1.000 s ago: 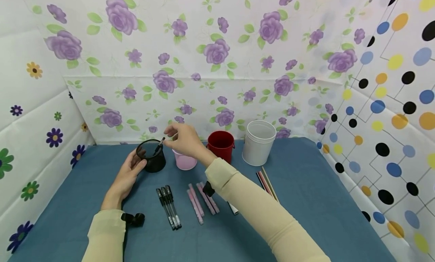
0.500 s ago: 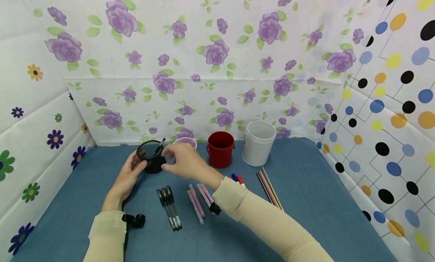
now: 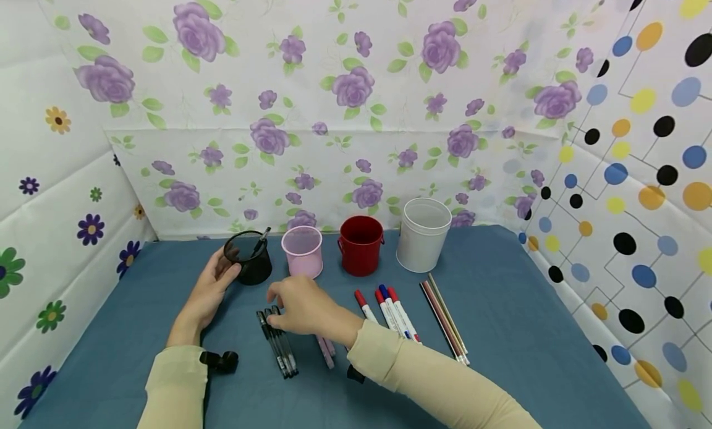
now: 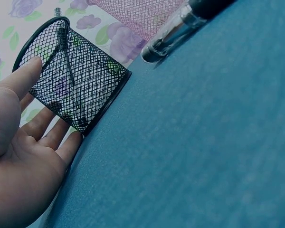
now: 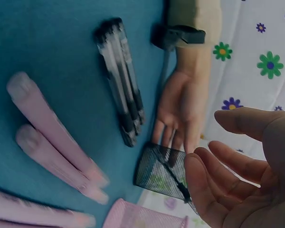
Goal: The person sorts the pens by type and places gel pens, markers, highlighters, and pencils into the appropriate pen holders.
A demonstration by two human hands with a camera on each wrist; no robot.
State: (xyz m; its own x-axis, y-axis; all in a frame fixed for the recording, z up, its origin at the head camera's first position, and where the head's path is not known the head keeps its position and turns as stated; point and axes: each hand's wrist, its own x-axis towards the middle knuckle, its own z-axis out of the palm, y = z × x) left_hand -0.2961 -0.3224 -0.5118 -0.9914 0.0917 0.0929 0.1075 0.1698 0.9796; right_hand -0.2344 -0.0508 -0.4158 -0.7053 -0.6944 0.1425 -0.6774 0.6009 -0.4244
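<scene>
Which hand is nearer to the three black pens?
Right. The right hand hovers over the far ends of the pens; the left hand is farther, to their left, holding the black cup.

A table covered in plain blue cloth (image 3: pixel 534 348) fills the lower half of the head view. Along its far edge, from left of centre rightward, stand 1 black mesh cup (image 3: pixel 256 270), 1 pink mesh cup (image 3: pixel 305 262), 1 red bucket (image 3: pixel 361 253) and 1 white bucket (image 3: pixel 423 246). Nearer, at lower centre-left, 3 black pens (image 3: pixel 279 347) lie side by side, with partly hidden pink pens (image 5: pixel 57 130) just right of them. Right of centre lie 4 white markers (image 3: pixel 400 314), 3 red-capped and 1 blue-capped, then slim pencils (image 3: pixel 445 322).
</scene>
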